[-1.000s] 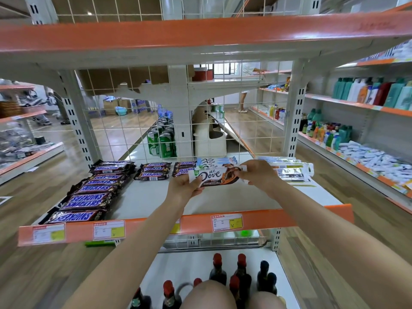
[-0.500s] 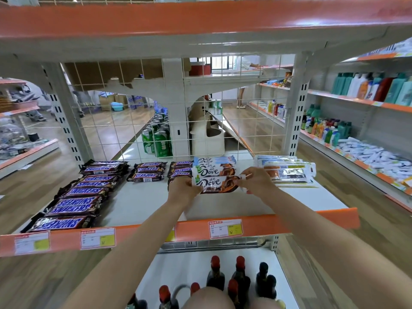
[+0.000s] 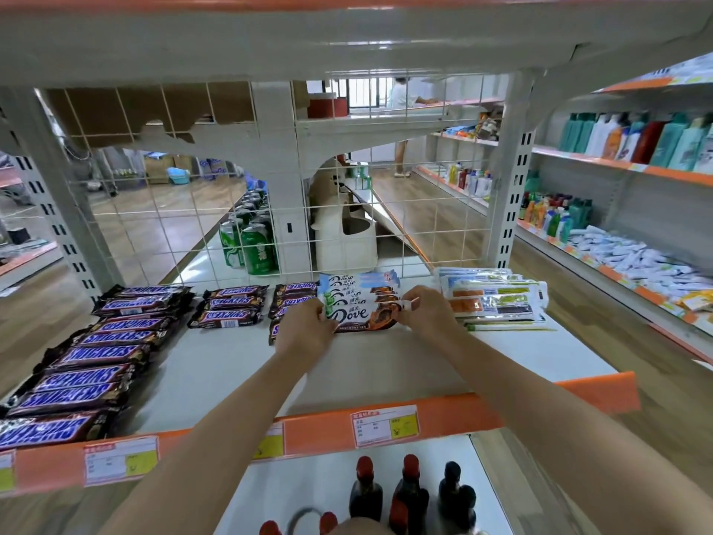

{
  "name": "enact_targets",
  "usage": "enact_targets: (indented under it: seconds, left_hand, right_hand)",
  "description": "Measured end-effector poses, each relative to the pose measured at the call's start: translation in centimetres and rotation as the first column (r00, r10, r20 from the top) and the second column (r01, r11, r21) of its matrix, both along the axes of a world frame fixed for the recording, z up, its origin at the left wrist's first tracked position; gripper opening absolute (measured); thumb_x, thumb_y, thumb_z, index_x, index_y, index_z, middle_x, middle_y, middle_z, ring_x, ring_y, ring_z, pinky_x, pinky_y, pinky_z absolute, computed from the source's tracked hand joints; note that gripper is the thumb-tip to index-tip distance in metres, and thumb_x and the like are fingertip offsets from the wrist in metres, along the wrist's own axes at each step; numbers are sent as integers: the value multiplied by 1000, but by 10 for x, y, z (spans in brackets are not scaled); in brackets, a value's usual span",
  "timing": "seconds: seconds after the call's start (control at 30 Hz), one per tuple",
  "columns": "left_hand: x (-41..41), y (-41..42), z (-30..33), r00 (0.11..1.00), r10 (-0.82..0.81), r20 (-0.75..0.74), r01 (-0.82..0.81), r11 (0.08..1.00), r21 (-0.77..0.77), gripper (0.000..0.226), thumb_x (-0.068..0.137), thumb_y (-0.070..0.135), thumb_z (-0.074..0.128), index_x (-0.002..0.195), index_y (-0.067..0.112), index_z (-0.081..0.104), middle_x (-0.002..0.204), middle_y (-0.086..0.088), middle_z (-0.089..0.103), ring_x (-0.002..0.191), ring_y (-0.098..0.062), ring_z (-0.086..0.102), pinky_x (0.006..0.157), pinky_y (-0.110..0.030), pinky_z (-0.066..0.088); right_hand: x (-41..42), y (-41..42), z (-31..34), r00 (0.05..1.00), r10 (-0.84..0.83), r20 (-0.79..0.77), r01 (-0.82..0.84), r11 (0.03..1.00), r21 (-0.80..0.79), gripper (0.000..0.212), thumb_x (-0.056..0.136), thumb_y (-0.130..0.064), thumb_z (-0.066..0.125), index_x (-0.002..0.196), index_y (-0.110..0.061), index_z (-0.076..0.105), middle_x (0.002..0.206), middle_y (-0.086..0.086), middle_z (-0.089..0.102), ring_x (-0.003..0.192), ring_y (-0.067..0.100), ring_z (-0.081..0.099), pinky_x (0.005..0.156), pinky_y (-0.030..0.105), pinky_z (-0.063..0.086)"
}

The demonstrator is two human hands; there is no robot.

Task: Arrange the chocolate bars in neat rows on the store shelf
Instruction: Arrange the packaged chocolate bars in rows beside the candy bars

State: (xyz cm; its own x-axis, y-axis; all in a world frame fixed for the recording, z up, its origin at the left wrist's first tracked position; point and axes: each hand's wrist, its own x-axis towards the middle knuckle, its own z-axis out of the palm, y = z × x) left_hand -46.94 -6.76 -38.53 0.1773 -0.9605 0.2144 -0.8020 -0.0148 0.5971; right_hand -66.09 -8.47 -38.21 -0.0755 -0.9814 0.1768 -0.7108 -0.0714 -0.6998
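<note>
While both hands, left (image 3: 304, 328) and right (image 3: 428, 314), pinch the front Dove bar (image 3: 360, 316) by its ends near the shelf's (image 3: 386, 364) back edge, they hide its corners.

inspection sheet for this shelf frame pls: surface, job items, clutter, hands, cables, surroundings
Surface: white shelf deck, orange price rail along its front.
Job's things: Dove bar at the front of the Dove stack; Snickers rows to the left.
Clutter: white-orange packets on the right.
Hands: left hand and right hand each pinch an end of the Dove bar.
Cables: nothing seen.
Surroundings: green cans behind the wire grid; dark bottles on the shelf below.
</note>
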Motion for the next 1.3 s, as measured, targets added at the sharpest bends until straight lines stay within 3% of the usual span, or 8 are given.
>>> enact_targets:
  seconds: [0.33, 0.43, 0.53, 0.73, 0.83, 1.07, 1.2, 1.3]
  left_hand:
    - [-2, -6, 4, 990, -28, 139, 35, 998, -50, 18, 83, 19, 59, 74, 9, 47, 90, -11, 58, 83, -29, 57, 60, -30, 37]
    - [-2, -4, 2, 991, -11, 136, 17, 999, -41, 23, 84, 25, 61, 98, 7, 56, 105, -10, 58, 92, -29, 57, 68, -33, 41]
    - [-2, -2, 3, 983, -15, 186, 21, 999, -29, 43, 87, 28, 61, 124, 10, 50, 121, -9, 52, 107, -29, 54, 79, -37, 44]
    - [-11, 5, 6, 869, -29, 493, 107, 986, -130, 43, 87, 19, 53, 128, 9, 46, 131, -11, 42, 120, -28, 40, 96, -36, 38]
    - [-22, 15, 6, 869, -96, 485, 179, 975, -128, 38, 91, 22, 49, 126, 7, 47, 131, -10, 43, 121, -27, 39, 96, -35, 37]
    - [-60, 37, 12, 905, -286, 314, 315, 948, -45, 30, 89, 23, 49, 113, 7, 56, 119, -7, 55, 114, -25, 51, 87, -33, 42]
    - [-92, 51, 15, 878, -314, 360, 345, 939, -21, 39, 93, 29, 47, 127, 10, 49, 134, -6, 48, 124, -21, 43, 98, -31, 37]
    - [-112, 56, 16, 843, -347, 411, 381, 925, -2, 42, 95, 30, 45, 131, 8, 46, 138, -7, 45, 128, -22, 39, 102, -31, 32]
  right_hand:
    - [-1, -13, -5, 998, -27, -64, 23, 998, -64, 31, 80, -22, 72, 104, -9, 57, 105, 10, 67, 93, 20, 63, 74, 23, 40]
    - [-1, -12, -6, 997, -44, -63, 40, 997, -69, 39, 81, -23, 72, 111, -9, 52, 107, 11, 66, 94, 21, 62, 74, 24, 43]
    - [0, -5, -3, 988, -42, -150, 26, 994, -108, 43, 84, -26, 69, 117, -8, 49, 112, 12, 60, 102, 23, 59, 78, 27, 43]
    - [-2, 14, 3, 927, -31, -373, -57, 973, -222, 45, 92, -27, 57, 130, -8, 45, 125, 10, 55, 114, 23, 56, 87, 29, 46]
    - [-10, 25, 8, 892, -5, -452, -113, 966, -232, 41, 94, -28, 51, 131, -9, 46, 124, 9, 56, 109, 23, 57, 81, 25, 44]
    - [-48, 48, 11, 813, 11, -582, -115, 983, -142, 43, 94, -31, 49, 130, -7, 47, 130, 11, 52, 116, 30, 53, 93, 36, 45]
    - [-80, 62, 10, 808, -16, -589, -56, 993, -103, 45, 94, -29, 48, 134, -10, 43, 135, 8, 48, 119, 29, 52, 95, 33, 42]
    - [-107, 72, 8, 801, -79, -594, 21, 994, -104, 38, 94, -27, 47, 128, -11, 47, 129, 8, 52, 112, 30, 56, 85, 33, 45]
